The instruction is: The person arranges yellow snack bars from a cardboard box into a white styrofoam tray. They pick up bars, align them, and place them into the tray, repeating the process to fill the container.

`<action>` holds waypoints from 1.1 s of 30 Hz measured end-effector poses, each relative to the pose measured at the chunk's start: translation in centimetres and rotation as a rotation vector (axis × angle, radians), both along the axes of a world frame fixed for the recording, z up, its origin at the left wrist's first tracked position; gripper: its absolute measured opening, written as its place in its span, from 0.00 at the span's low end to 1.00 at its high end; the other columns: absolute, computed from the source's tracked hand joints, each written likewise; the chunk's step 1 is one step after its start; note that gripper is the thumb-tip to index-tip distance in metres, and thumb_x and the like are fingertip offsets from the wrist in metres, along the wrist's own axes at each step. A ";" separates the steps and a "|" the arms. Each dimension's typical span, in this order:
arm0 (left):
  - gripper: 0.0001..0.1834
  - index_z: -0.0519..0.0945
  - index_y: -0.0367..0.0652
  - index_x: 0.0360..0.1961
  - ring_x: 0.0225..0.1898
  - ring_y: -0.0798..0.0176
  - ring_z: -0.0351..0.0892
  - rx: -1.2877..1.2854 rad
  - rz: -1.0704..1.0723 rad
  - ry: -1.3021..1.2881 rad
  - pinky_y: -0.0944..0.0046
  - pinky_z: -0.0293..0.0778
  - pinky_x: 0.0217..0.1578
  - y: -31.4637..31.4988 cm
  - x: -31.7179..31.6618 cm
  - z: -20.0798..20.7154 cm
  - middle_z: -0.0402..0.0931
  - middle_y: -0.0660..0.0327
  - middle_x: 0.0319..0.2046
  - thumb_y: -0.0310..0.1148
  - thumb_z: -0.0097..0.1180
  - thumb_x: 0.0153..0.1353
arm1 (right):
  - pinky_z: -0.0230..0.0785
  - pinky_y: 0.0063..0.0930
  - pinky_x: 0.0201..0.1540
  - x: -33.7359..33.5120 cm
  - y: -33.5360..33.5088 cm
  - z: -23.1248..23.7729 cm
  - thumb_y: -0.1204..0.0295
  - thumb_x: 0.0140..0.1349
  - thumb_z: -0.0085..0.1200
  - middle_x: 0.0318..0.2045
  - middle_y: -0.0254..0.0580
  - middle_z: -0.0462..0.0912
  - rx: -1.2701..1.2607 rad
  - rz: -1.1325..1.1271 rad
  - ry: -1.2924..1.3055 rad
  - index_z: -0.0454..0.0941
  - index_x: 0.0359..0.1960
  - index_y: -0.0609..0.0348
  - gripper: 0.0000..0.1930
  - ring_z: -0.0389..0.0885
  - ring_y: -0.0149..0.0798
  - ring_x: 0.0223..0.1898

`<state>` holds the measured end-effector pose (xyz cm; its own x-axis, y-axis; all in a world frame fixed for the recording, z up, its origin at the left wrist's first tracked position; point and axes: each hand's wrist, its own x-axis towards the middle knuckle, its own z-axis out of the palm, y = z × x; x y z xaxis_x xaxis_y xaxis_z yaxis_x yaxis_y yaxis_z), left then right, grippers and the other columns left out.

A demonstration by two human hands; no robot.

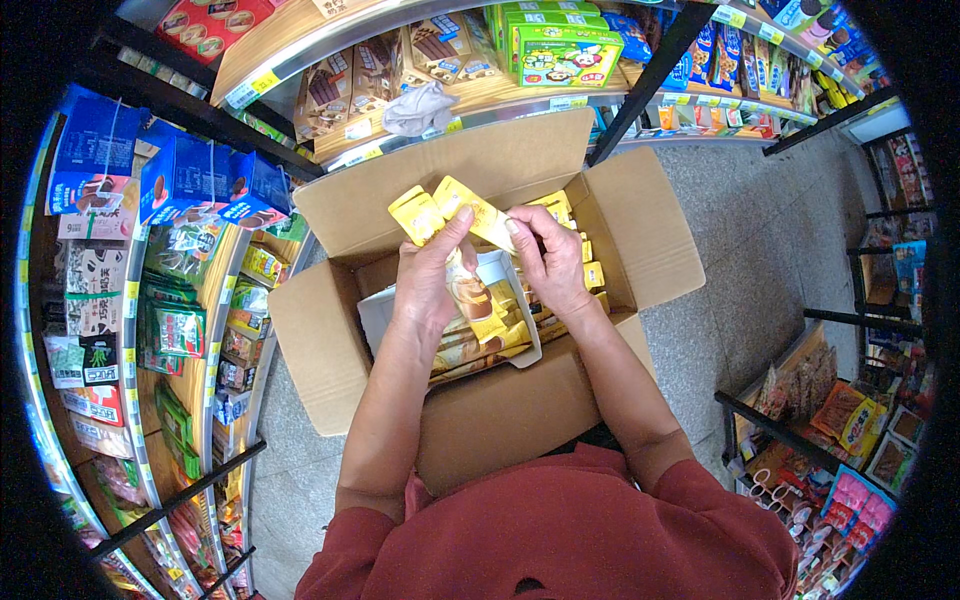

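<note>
Above an open cardboard box [645, 230], both hands hold yellow snack packets. My left hand [428, 282] is closed, its thumb pressed on them: one packet [414, 212] sticks out at its upper left. A second packet [468, 207] stretches from the left thumb across to my right hand [553, 262], whose fingers pinch its right end. Below the hands, a white inner carton [530, 350] sits tilted in the box, with several yellow-and-brown packets [484, 318] in it. More yellow packets [594, 275] stand along the box's right side. The palms hide part of what they grip.
Snack shelves stand ahead, with green boxes [562, 55] and a crumpled grey cloth [420, 108] at the shelf edge. Blue packages [180, 175] hang at the left shelf. A low rack with bagged snacks [845, 415] is at right. Grey floor [690, 355] surrounds the box.
</note>
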<state>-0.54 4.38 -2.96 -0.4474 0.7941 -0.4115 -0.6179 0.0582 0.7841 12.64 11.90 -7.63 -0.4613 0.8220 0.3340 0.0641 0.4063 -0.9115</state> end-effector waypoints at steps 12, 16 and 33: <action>0.13 0.78 0.40 0.40 0.28 0.71 0.75 0.018 0.219 0.062 0.73 0.68 0.22 0.1 -1.1 -0.2 0.80 0.60 0.37 0.33 0.63 0.55 | 0.72 0.22 0.32 0.7 0.3 0.4 0.73 0.56 0.61 0.28 0.40 0.82 -0.191 0.198 0.022 0.78 0.33 0.63 0.08 0.79 0.26 0.30; 0.14 0.77 0.39 0.41 0.29 0.70 0.75 0.045 0.205 0.023 0.72 0.69 0.22 0.1 -1.2 0.0 0.80 0.58 0.37 0.34 0.62 0.56 | 0.73 0.19 0.37 0.5 0.3 -0.4 0.74 0.56 0.61 0.30 0.37 0.83 -0.361 0.254 0.249 0.77 0.35 0.65 0.08 0.80 0.25 0.34; 0.17 0.76 0.40 0.42 0.20 0.71 0.69 0.048 0.226 -0.104 0.71 0.68 0.23 -0.2 -1.2 0.1 0.77 0.62 0.33 0.40 0.61 0.58 | 0.72 0.21 0.30 1.3 1.9 -1.0 0.73 0.61 0.55 0.34 0.42 0.82 -0.989 0.119 0.766 0.76 0.44 0.61 0.11 0.77 0.27 0.27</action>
<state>-1.78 4.20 -2.83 -0.5730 0.6983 -0.4289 -0.6885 -0.1264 0.7142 13.97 13.79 -8.60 -0.5099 0.8398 -0.1865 -0.6054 -0.5043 -0.6157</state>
